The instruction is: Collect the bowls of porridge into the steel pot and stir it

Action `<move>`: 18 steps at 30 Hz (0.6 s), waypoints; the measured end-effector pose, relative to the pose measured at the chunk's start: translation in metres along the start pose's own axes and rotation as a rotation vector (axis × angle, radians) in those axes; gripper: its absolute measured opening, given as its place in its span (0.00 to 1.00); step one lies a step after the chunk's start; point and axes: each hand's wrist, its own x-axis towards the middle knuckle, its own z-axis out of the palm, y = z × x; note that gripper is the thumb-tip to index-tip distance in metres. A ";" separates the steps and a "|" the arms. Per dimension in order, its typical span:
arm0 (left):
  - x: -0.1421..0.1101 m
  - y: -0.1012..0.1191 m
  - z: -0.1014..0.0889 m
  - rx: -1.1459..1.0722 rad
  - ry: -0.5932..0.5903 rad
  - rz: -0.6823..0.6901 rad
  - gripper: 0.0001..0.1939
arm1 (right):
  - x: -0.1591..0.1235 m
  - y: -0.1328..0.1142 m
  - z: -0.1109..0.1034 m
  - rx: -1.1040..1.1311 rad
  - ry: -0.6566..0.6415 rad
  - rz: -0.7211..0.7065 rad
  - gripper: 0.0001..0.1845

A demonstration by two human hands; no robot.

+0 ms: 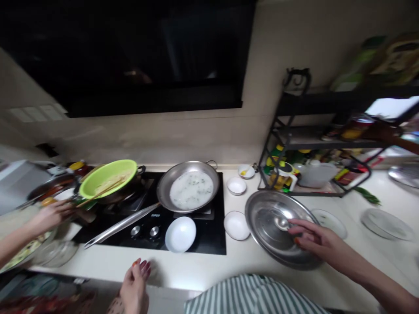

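My right hand (310,240) has its fingers closed at the round knob of a steel pan lid (265,235), tilted above the right counter. My left hand (135,283) is near the counter's front edge with fingers curled and nothing visible in them. A long-handled steel pan (166,192) on the black hob (98,237) contains milky white liquid with green bits (193,189). In front of it, on the hob, is a white bowl (180,235). Another person's hand (54,216) at the left has chopsticks (101,192) in a green basin (126,168).
Small white bowls (236,186) stand between hob and lid. A black rack (284,144) with bottles and jars lines the back right. A plate (330,222) lies behind my right hand. A glass lid (386,224) is farther right. The range hood (157,52) hangs overhead.
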 end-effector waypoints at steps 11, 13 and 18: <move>-0.174 0.074 0.105 0.151 -0.866 -0.045 0.31 | -0.057 0.117 -0.171 0.166 0.713 0.299 0.23; -0.217 0.087 0.128 0.145 -1.048 -0.105 0.30 | -0.080 0.154 -0.191 0.253 0.819 0.339 0.17; -0.326 0.115 0.197 0.069 -1.531 -0.424 0.24 | -0.096 0.213 -0.169 0.661 0.631 0.470 0.23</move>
